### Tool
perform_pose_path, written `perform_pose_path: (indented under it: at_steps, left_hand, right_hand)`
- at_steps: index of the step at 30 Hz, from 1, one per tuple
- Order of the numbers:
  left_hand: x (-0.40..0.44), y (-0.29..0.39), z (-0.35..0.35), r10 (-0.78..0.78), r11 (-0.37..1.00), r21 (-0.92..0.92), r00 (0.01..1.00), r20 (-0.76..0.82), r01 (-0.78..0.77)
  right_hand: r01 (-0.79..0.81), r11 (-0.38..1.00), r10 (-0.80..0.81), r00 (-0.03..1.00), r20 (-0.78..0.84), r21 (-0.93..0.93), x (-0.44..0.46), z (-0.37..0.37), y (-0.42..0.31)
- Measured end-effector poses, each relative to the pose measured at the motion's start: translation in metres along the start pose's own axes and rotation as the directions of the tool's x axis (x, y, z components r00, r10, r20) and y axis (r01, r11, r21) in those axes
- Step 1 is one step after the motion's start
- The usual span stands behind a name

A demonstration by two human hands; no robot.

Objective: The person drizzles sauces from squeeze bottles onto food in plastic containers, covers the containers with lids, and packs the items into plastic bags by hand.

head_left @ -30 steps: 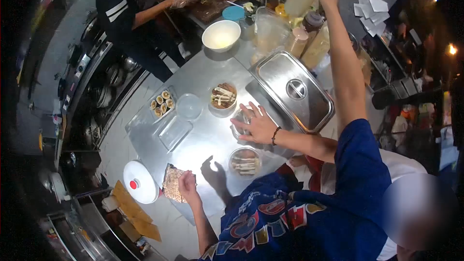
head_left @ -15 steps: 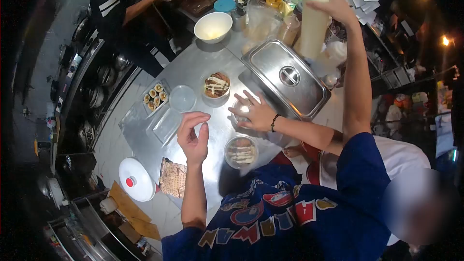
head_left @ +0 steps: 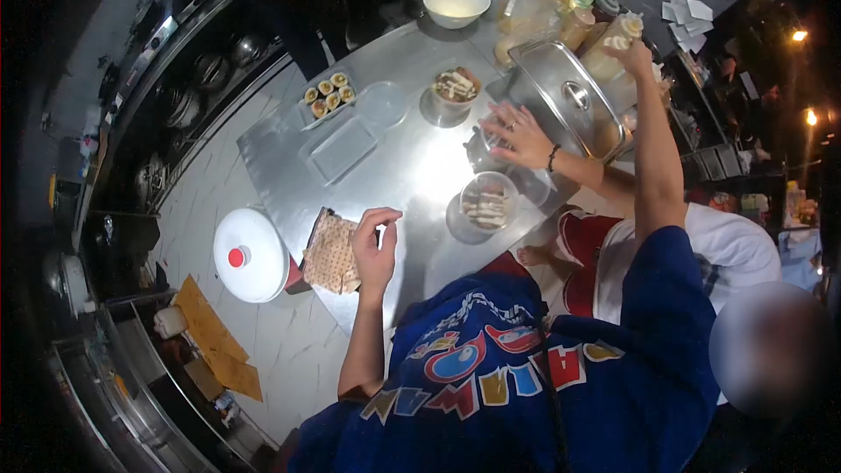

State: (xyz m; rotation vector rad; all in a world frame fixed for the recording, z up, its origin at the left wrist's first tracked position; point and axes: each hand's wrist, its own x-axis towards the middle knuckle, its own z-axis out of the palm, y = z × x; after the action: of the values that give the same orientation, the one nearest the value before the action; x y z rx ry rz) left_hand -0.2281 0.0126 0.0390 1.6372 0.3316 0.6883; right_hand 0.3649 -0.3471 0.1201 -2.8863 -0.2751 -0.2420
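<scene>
A white pot lid (head_left: 256, 271) sat left of a tan patterned cloth (head_left: 331, 254). Near that, the left hand (head_left: 377, 250) curled loosely, holding nothing. Next came two food tubs (head_left: 487, 206), then another person's hand (head_left: 526, 140). By the steel pan (head_left: 545, 79) was a cream squeeze bottle (head_left: 603, 60); the right hand (head_left: 634, 58) was at its top, but I couldn't tell if it gripped.

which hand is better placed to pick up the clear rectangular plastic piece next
Left, most likely: the left hand looks empty, thumb and fingers apart, and is closer to the plastic piece. The right hand is at the squeeze bottle, beyond the lidded steel pan.
</scene>
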Motion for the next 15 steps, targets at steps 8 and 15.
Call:
perform_pose_path:
  at_steps: [8,15]
  left_hand:
    - [0.029,-0.026,0.024,-0.01,0.999,0.046,0.992,0.129,0.004]
    - [0.153,-0.092,0.088,0.105,0.89,0.408,0.962,0.253,-0.204]
  right_hand:
    - [0.225,0.943,-0.124,0.922,-0.366,0.247,-0.141,-0.09,-0.113]
    - [0.333,0.721,-0.559,0.798,0.226,0.608,-0.392,0.006,-0.117]
